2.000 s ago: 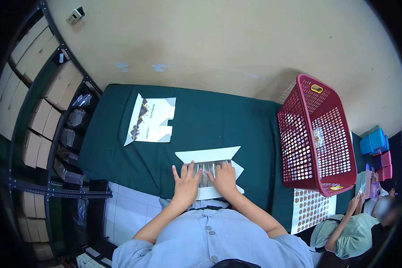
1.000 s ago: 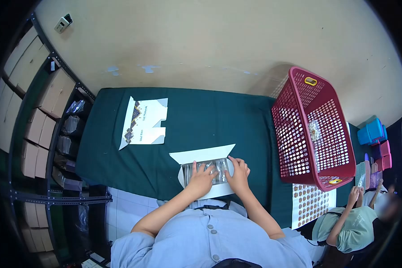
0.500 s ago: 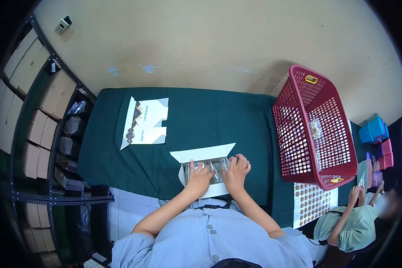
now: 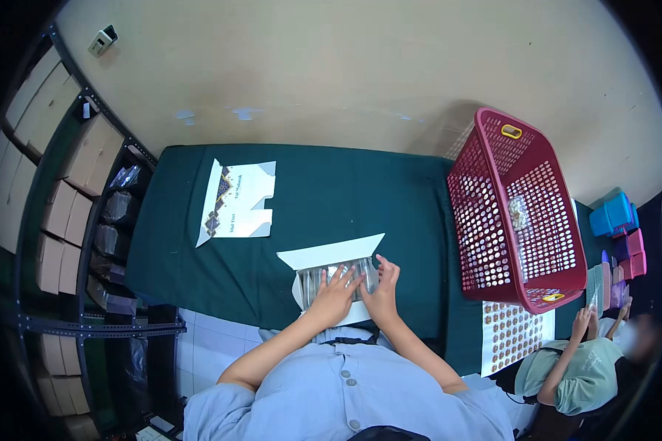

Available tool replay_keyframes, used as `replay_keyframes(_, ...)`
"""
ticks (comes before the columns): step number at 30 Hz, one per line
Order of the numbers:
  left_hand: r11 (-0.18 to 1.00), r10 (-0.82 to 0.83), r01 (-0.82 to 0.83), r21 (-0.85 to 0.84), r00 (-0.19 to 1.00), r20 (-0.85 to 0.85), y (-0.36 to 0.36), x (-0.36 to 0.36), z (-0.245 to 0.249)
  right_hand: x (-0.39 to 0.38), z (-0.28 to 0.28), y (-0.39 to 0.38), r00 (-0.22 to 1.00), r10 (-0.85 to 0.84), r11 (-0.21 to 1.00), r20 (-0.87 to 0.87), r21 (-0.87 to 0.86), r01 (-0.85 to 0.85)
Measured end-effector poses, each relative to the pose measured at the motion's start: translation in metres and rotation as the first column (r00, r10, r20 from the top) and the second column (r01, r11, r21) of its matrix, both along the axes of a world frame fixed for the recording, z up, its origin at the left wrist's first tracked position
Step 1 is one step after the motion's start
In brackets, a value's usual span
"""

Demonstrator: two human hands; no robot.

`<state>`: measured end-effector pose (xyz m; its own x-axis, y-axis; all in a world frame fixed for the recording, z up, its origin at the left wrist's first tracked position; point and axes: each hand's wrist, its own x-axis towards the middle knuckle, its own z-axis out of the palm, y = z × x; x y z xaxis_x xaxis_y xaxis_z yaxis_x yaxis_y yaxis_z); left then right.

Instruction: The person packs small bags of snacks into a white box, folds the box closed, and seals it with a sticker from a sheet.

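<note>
An open white cardboard box (image 4: pixel 332 252) lies near the table's front edge, its lid flap raised on the far side. Inside it sit clear, shiny plastic-looking packs (image 4: pixel 312 282) in a row; what they contain is too small to make out. My left hand (image 4: pixel 332 300) rests flat across the packs with its fingers spread. At the box's right end is my right hand (image 4: pixel 382 295), thumb reaching in over the packs and the other fingers apart by the side wall. Neither hand is closed round anything.
A flat printed carton (image 4: pixel 246 198) lies at the left on the green tablecloth (image 4: pixel 346 191). To the right stands a red plastic basket (image 4: pixel 489 220) beside a sticker sheet (image 4: pixel 515 334). A co-worker (image 4: pixel 577 371) sits at far right; shelves with boxes (image 4: pixel 59 209) line the left.
My right hand has moved from the box's right edge inward and slightly down, its thumb now over the packs. My left hand has shifted slightly right, fingers still spread.
</note>
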<state>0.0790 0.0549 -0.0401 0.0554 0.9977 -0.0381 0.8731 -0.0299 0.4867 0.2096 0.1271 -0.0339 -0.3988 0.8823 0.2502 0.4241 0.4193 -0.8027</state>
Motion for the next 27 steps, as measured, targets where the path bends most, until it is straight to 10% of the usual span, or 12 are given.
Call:
replay_keyframes(5, 1.0, 0.006, -0.004, -0.03, 0.999, 0.049, -0.001, -0.005, -0.014, 0.006, -0.005, -0.005, 0.986, 0.046, 0.981, -0.163, -0.18, -0.076)
replay_keyframes(17, 0.999, 0.035, -0.035, 0.023, 0.999, -0.009, -0.012, -0.005, -0.005, 0.016, -0.006, 0.008, 0.982, 0.179, 0.979, 0.055, -0.105, -0.173)
replay_keyframes(27, 0.99, 0.134, -0.124, 0.07, 0.979, -0.155, -0.041, -0.024, 0.026, 0.005, 0.003, 0.013, 0.724, 0.442, 0.816, 0.529, 0.099, -0.57)
